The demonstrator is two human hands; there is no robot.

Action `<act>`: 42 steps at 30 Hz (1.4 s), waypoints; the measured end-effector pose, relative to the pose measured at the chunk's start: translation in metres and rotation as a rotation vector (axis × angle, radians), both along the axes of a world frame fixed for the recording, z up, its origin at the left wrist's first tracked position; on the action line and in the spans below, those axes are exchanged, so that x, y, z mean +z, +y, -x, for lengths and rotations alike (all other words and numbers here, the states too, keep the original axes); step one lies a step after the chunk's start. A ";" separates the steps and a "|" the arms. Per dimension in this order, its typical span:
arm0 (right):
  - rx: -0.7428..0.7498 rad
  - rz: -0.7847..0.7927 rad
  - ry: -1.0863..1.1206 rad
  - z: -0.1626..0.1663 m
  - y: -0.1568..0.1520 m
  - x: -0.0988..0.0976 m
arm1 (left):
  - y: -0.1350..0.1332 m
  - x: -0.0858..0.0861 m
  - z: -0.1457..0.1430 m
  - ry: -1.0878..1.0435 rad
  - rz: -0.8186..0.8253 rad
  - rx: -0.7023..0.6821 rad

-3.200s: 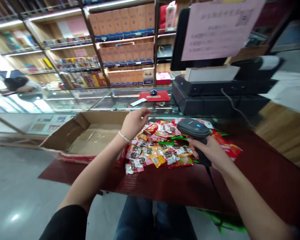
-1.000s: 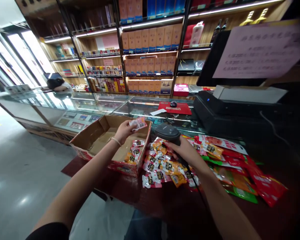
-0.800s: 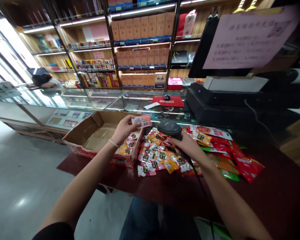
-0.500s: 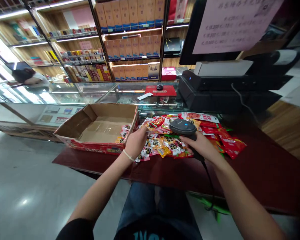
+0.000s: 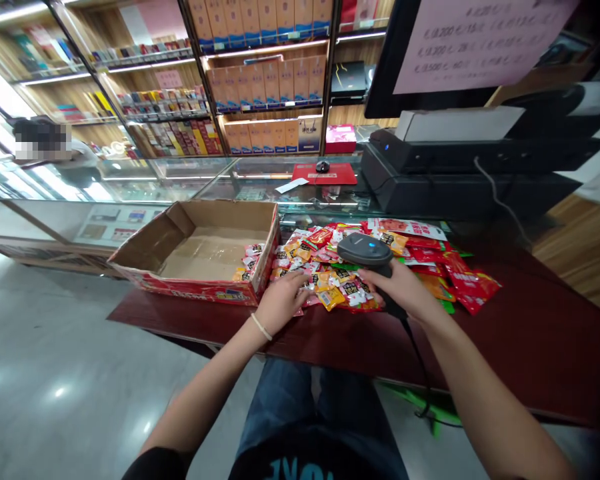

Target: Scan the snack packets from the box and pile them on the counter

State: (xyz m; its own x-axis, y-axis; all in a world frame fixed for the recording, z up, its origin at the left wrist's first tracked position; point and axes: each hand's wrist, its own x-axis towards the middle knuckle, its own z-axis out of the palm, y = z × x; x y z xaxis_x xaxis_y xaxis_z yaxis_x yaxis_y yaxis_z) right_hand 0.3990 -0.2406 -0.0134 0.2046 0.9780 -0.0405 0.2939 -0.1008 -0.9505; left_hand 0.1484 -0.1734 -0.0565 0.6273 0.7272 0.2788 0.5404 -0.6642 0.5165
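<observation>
My right hand (image 5: 399, 291) grips a black handheld barcode scanner (image 5: 366, 250) with a blue light, held over a heap of small snack packets (image 5: 330, 267) on the dark red table (image 5: 505, 340). My left hand (image 5: 280, 301) rests on the near left edge of the heap, fingers curled down onto the packets; whether it grips one is hidden. An open cardboard box (image 5: 200, 250) stands left of the heap with a few packets (image 5: 247, 260) in its right corner. Larger red and green packets (image 5: 460, 280) lie to the right.
A black cash register with a monitor (image 5: 455, 167) stands behind the heap. Glass counters (image 5: 180, 180) and shelves of goods (image 5: 260, 80) fill the back. A person (image 5: 55, 150) sits at far left. The scanner's cable (image 5: 423, 373) hangs off the table edge.
My left hand held a pink packet up by the scanner, then came down to the heap's near edge without it. More packets lie in the box. My view tilted downward.
</observation>
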 end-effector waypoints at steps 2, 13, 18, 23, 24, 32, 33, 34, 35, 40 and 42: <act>0.036 0.043 0.017 0.007 0.008 0.009 | 0.002 0.026 0.007 -0.135 0.035 -0.045; 0.190 -0.044 -0.030 0.062 0.076 0.042 | 0.094 0.094 0.089 -0.260 0.000 0.251; 0.252 -0.037 0.024 0.093 0.118 0.039 | 0.166 0.067 0.109 -0.020 0.025 0.271; 0.258 -0.033 0.091 0.111 0.151 0.022 | 0.217 0.043 0.101 0.289 0.129 0.227; 0.262 -0.025 0.106 0.112 0.154 0.018 | 0.223 0.038 0.097 0.350 0.154 0.209; 0.228 0.034 0.133 0.109 0.162 0.013 | 0.236 -0.010 0.075 0.633 0.193 0.035; 0.223 0.031 0.136 0.108 0.162 0.013 | 0.234 -0.015 0.075 0.646 0.160 0.044; 0.219 0.024 0.138 0.108 0.162 0.013 | 0.233 -0.019 0.075 0.653 0.119 0.049; 0.215 0.017 0.138 0.107 0.163 0.012 | 0.231 -0.022 0.074 0.660 0.081 0.050; 0.210 0.008 0.122 0.105 0.162 0.010 | 0.223 -0.010 0.071 0.728 0.026 0.034; 0.221 -0.022 0.106 0.103 0.159 0.012 | 0.224 0.004 0.072 0.687 0.015 0.076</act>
